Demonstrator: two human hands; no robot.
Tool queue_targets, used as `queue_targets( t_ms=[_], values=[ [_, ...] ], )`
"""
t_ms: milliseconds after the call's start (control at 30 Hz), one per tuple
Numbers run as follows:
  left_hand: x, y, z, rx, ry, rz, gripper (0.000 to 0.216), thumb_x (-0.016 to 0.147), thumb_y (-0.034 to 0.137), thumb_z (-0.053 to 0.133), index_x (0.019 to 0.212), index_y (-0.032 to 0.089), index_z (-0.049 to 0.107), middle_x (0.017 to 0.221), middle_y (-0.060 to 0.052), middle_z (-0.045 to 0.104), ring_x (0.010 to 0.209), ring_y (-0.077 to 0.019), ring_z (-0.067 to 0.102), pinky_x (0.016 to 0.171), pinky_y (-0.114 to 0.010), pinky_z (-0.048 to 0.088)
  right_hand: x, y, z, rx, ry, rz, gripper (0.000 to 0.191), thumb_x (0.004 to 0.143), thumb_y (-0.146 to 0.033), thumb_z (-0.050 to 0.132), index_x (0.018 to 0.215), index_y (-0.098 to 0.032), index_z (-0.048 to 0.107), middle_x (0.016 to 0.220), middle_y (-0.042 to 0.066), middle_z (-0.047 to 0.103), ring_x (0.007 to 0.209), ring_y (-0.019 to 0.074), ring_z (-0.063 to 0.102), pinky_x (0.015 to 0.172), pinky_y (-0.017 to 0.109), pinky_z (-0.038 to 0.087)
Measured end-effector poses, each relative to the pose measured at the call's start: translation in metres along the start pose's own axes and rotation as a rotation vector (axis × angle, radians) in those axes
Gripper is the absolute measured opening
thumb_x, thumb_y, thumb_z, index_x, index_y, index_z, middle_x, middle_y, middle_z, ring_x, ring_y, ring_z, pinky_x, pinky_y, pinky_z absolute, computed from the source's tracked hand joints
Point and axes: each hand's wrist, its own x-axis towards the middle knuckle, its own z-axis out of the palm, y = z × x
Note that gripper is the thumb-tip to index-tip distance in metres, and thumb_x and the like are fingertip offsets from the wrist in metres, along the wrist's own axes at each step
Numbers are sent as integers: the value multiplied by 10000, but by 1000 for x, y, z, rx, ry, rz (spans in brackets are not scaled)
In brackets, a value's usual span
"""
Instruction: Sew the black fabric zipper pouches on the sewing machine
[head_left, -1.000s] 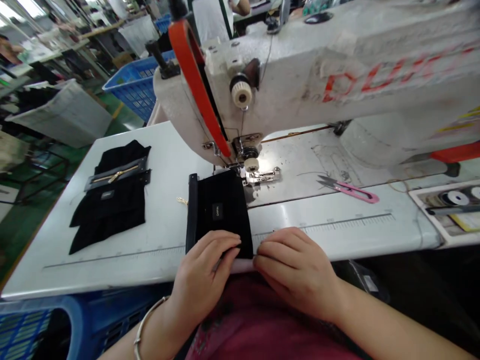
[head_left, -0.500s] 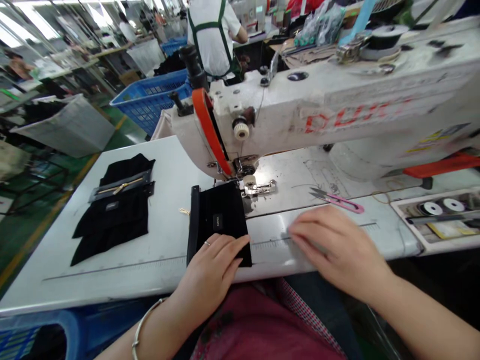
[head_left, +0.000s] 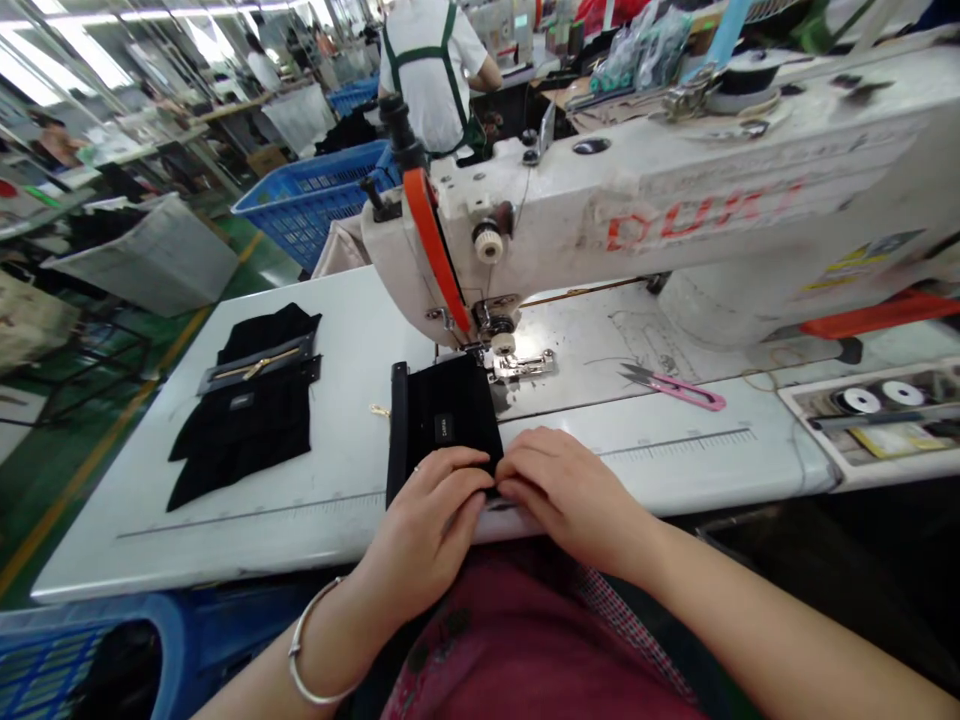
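Note:
A black fabric pouch piece with a small label and a dark band along its left side lies on the sewing table. Its far edge reaches under the presser foot of the sewing machine. My left hand rests on the near end of the fabric, fingers closed at the lower right corner. From the other side my right hand pinches that same corner, its fingertips almost meeting the left ones. A gold zipper pull sticks out past the dark band.
Pink-handled thread snips lie right of the needle area. More black pieces with a zipper lie on the left. A bobbin tray is set at the right end. Blue baskets and a co-worker are beyond the machine.
My right hand has moved left from the bare tabletop to the fabric's near right corner. My left hand stays on the fabric, and the view has shifted slightly.

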Motion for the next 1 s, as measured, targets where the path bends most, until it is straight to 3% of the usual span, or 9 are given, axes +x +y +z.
queue_targets(
  t_ms=[100,233,333,500,667,700,833,1000],
  values=[
    [0,1,4,80,61,-27,77,902,158,605,967,190,631,1079,-70,610,1065,-213,573,958,-384,480,-1,0,-3,99,19,25,131,967,-154,513,911,-170,631,900,35,619,886,170,541,822,326,429],
    [0,-1,8,61,95,-55,65,923,149,581,932,183,635,1011,-61,627,1031,-199,588,930,-353,492,-5,3,-2,176,56,19,114,889,-142,631,993,-186,635,971,30,631,946,180,549,862,333,432],
    [0,-1,8,49,91,-53,76,929,152,571,941,181,640,1015,-65,629,1033,-198,589,933,-350,493,-4,4,3,146,97,23,142,839,-138,701,954,-191,636,956,20,634,935,181,552,857,332,431],
    [-1,4,1,40,111,-20,121,928,114,556,924,190,650,988,-50,640,1013,-179,596,916,-319,498,-7,3,8,16,169,-99,47,913,-177,615,891,-187,655,910,32,641,869,181,543,799,335,433],
    [-9,6,-5,55,427,-57,210,877,56,624,1026,201,594,994,-38,640,965,-170,621,873,-308,523,-19,4,12,-96,150,-254,151,969,-177,519,1032,-175,656,1033,49,684,967,182,582,848,345,440],
    [-11,6,-4,81,396,-29,257,877,46,618,1080,200,584,1001,-41,647,959,-172,623,874,-313,527,-20,5,13,-96,142,-265,148,971,-180,519,1033,-169,653,1021,46,688,956,178,590,849,343,442],
    [-14,5,6,296,42,171,349,924,23,472,1229,157,580,1049,-83,665,975,-200,611,937,-366,517,-22,5,15,-127,170,-289,143,963,-152,511,979,-154,653,933,48,688,931,182,603,848,344,451],
    [-7,1,13,445,64,244,320,945,63,366,1124,119,626,926,-100,662,841,-204,624,819,-341,561,-20,9,26,-153,273,-328,205,974,-155,455,906,-165,648,819,41,671,850,176,606,784,330,461]
  ],
)
